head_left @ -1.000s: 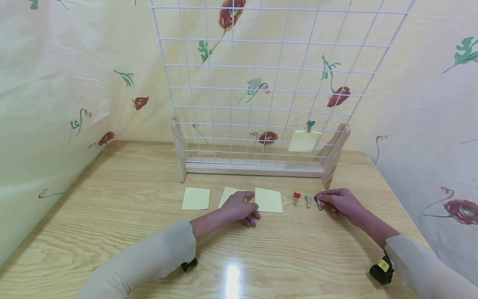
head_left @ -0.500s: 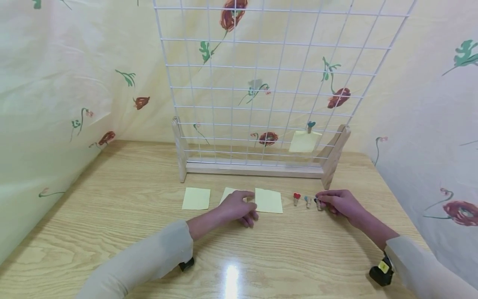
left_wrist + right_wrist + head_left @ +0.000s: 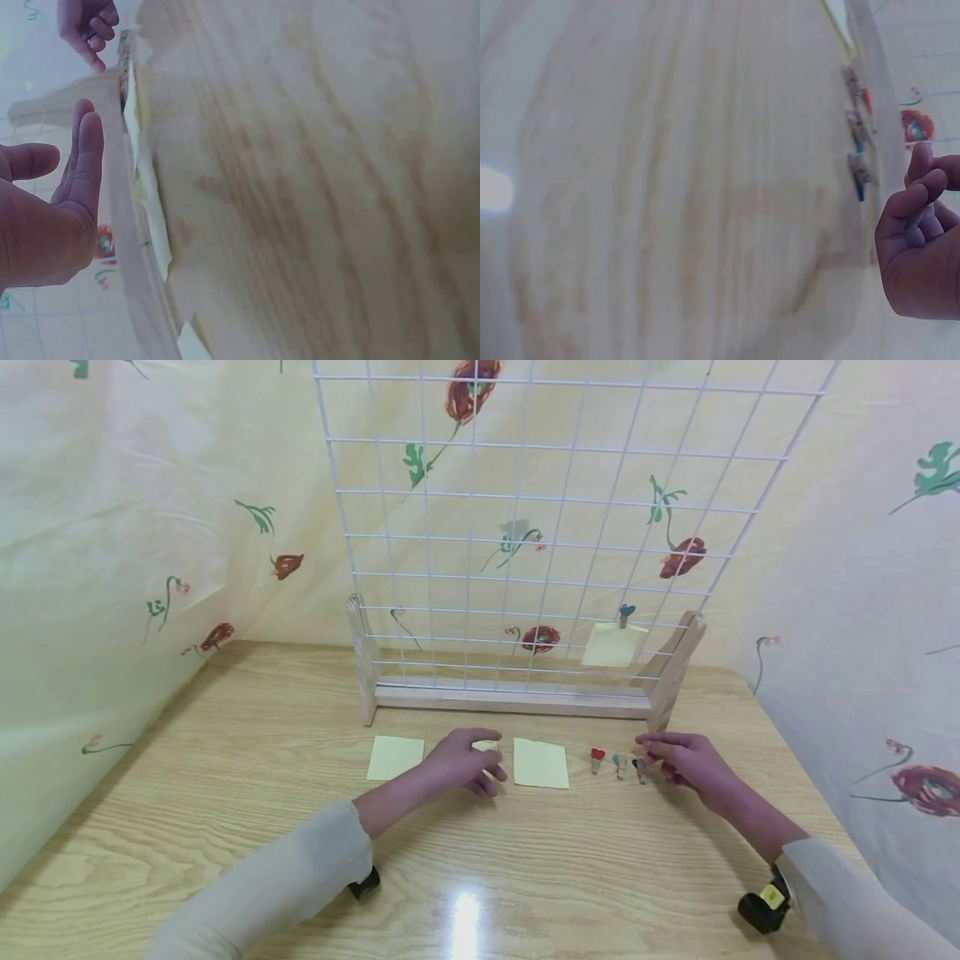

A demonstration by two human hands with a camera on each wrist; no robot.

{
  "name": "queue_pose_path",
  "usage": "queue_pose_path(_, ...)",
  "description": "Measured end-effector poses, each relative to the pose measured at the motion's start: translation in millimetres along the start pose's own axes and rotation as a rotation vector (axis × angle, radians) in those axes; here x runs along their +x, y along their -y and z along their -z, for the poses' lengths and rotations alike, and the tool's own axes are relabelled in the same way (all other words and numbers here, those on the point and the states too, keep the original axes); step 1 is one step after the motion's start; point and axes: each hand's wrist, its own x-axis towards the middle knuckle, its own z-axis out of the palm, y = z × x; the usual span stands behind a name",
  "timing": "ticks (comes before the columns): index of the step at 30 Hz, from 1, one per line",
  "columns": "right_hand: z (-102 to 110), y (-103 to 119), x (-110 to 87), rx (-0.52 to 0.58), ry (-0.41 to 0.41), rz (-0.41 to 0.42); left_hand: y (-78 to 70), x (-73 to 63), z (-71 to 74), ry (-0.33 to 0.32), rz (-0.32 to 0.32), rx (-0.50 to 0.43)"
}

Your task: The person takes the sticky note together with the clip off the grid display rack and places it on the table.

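Over the middle yellow sticky note (image 3: 486,746), which it mostly covers, hovers my left hand (image 3: 459,762), fingers spread and holding nothing. Flat on the table lie a left note (image 3: 392,757) and a right note (image 3: 541,764). To their right is a row of small wooden clothespins: one with a red heart (image 3: 597,758), one with a light blue heart (image 3: 619,765) and one with a dark blue heart (image 3: 640,772). My right hand (image 3: 686,762) is beside the dark blue clothespin; in the right wrist view its loosely curled fingers (image 3: 922,184) are apart from that clothespin (image 3: 860,176).
A white wire grid (image 3: 517,536) stands behind in a wooden stand (image 3: 510,700). On its lower right hangs a yellow note (image 3: 613,646) under a teal heart clothespin (image 3: 626,615). Flowered cloth (image 3: 150,485) surrounds the table (image 3: 247,760).
My right hand has lifted slightly off the dark blue clothespin, which stays on the table. The left hand has shifted a little up and to the left.
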Motion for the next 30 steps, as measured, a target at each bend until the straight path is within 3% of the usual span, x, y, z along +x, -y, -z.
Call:
queue_pose_path(8, -1.0, 16.7, -8.8, 0.059, -0.048, 0.083, -8.0, -8.7, 17.9, -0.057, -0.031, -0.029)
queue_pose_path(20, -7.9, 34.7, -22.2, 0.028, -0.087, 0.221, -20.2, -32.4, 51.5, -0.176, -0.119, -0.027)
queue_pose_path(26, -14.2, 40.7, -25.0, -0.072, -0.145, 0.290, -19.4, -40.4, 63.7, -0.245, -0.180, 0.080)
queue_pose_path(30, -19.9, 44.2, -27.0, -0.183, -0.175, 0.347, -18.9, -47.9, 68.5, -0.304, -0.218, 0.231)
